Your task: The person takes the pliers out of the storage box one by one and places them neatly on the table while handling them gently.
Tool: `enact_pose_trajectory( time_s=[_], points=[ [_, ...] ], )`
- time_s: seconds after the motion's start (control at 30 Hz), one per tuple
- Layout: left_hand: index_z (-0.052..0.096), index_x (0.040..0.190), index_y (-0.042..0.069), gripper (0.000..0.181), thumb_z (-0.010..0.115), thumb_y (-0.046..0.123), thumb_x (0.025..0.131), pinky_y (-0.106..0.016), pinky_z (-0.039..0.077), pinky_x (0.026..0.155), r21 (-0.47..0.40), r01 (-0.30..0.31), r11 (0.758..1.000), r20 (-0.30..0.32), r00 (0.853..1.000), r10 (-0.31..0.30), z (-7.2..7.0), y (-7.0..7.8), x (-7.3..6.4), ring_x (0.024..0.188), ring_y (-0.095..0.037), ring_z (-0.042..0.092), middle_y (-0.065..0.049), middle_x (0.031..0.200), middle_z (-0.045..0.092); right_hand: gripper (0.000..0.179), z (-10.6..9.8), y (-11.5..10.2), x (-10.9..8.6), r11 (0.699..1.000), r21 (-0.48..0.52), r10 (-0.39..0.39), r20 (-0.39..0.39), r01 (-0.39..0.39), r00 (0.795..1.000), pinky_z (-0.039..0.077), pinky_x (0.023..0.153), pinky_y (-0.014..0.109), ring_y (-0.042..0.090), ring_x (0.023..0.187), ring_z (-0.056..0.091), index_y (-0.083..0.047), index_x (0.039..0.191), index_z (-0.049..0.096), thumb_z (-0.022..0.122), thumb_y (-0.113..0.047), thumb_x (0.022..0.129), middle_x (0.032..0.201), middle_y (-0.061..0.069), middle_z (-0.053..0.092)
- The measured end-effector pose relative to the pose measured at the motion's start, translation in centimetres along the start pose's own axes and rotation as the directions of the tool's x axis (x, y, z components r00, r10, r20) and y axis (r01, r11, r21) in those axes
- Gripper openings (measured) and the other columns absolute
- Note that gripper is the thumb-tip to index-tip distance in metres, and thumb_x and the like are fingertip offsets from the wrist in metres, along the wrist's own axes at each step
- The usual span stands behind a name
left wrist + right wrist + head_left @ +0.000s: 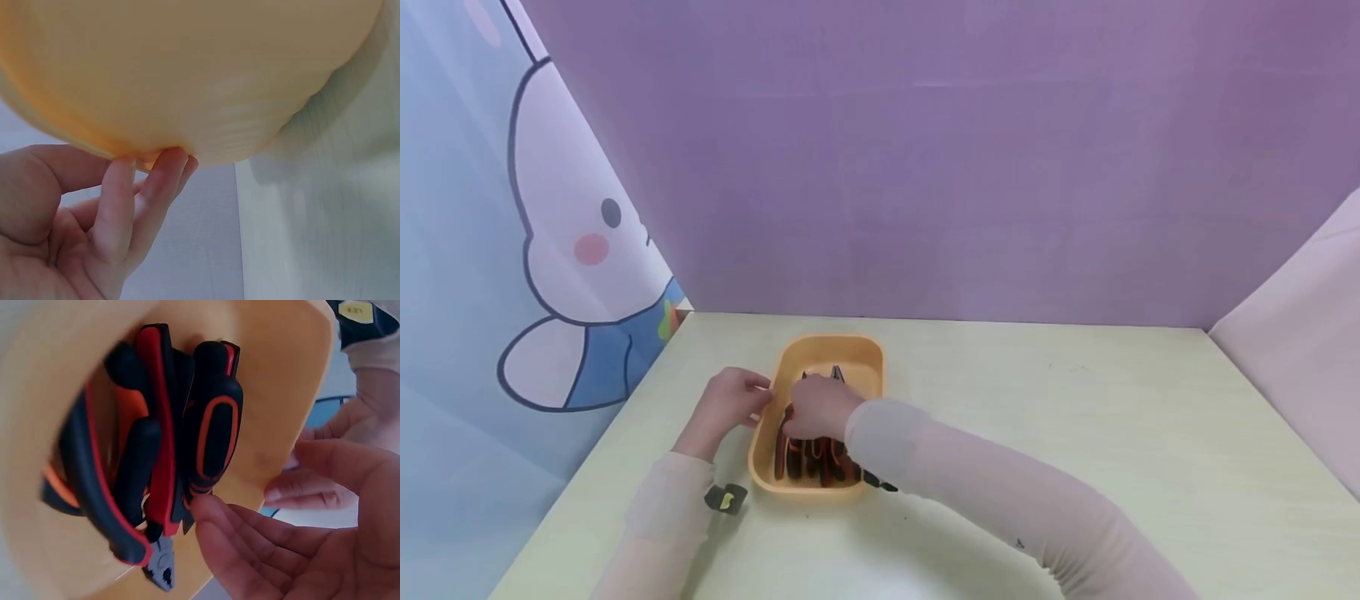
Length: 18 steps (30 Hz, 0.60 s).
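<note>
An orange plastic tray [808, 493] holds several hand tools with black, red and orange handles [826, 467]. My left hand [733, 400] grips the tray's left rim, some fingertips against its outer wall [206, 81] in the left wrist view. Inside the tray, my right hand [822, 407] reaches over the tools. In the right wrist view, its fingertips [209, 509] touch the lower end of a black handle with orange trim [217, 437], while the thumb stands apart. Beside it lie a red and black handle [159, 425] and pliers with a grey metal nose [161, 569].
The tray stands on a pale wooden table [1037, 400], left of the middle. A purple cloth [925, 167] hangs behind it, and a blue cloth with a cartoon figure [587, 200] hangs at the left. A dark wrist strap [726, 499] shows by the left sleeve.
</note>
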<state>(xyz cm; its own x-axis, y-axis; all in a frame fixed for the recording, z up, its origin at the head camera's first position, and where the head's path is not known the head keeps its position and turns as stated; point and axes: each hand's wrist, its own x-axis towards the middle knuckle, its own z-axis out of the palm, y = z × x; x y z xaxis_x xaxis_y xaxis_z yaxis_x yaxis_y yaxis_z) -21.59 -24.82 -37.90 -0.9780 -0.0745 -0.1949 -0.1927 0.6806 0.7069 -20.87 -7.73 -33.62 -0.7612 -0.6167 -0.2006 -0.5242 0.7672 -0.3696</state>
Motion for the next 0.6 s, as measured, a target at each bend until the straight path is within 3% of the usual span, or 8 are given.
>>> enact_pose_trajectory(
  time_s=[0.1,0.2,0.37,0.6],
  points=[
    [0.059,0.115,-0.010,0.033,0.059,0.010,0.089,-0.033,0.060,0.061,-0.002,0.010,1.000,0.004,1.000,-0.010,0.0,0.0,0.1,0.081,-0.025,0.068,-0.026,0.108,0.065,0.010,0.4,-0.7,0.3,0.998,-0.063,0.014,0.020,-0.012,1.000,0.048,0.058,0.024,0.010,0.063,0.053,-0.017,0.080,0.066,0.064,-0.026,0.084,0.076,-0.005,0.062],
    [0.059,0.117,-0.009,0.034,0.059,0.011,0.090,-0.033,0.060,0.062,0.000,0.015,1.000,0.009,1.000,-0.015,0.0,0.1,0.2,0.083,-0.026,0.068,-0.026,0.110,0.064,0.014,0.8,-1.4,0.5,0.992,-0.121,0.033,0.019,-0.030,0.999,0.052,0.062,0.027,0.010,0.069,0.056,-0.020,0.095,0.069,0.065,-0.028,0.084,0.088,-0.004,0.066],
    [0.059,0.117,-0.008,0.034,0.060,0.013,0.090,-0.034,0.061,0.064,0.011,0.016,1.000,0.005,1.000,-0.016,0.0,0.2,0.3,0.084,-0.026,0.068,-0.026,0.114,0.062,0.014,1.2,-2.0,0.7,0.976,-0.212,0.054,0.008,-0.051,0.999,0.052,0.065,0.028,0.011,0.071,0.055,-0.020,0.096,0.069,0.067,-0.027,0.083,0.091,-0.004,0.066],
    [0.060,0.116,-0.009,0.033,0.060,0.012,0.090,-0.033,0.060,0.061,0.010,0.004,1.000,-0.001,1.000,-0.003,0.1,0.1,0.4,0.081,-0.026,0.068,-0.027,0.110,0.063,0.031,1.9,-2.8,0.7,0.956,-0.283,0.101,0.069,-0.078,0.993,0.051,0.073,0.026,0.012,0.072,0.056,-0.021,0.107,0.067,0.071,-0.033,0.079,0.091,-0.003,0.065]
  ],
)
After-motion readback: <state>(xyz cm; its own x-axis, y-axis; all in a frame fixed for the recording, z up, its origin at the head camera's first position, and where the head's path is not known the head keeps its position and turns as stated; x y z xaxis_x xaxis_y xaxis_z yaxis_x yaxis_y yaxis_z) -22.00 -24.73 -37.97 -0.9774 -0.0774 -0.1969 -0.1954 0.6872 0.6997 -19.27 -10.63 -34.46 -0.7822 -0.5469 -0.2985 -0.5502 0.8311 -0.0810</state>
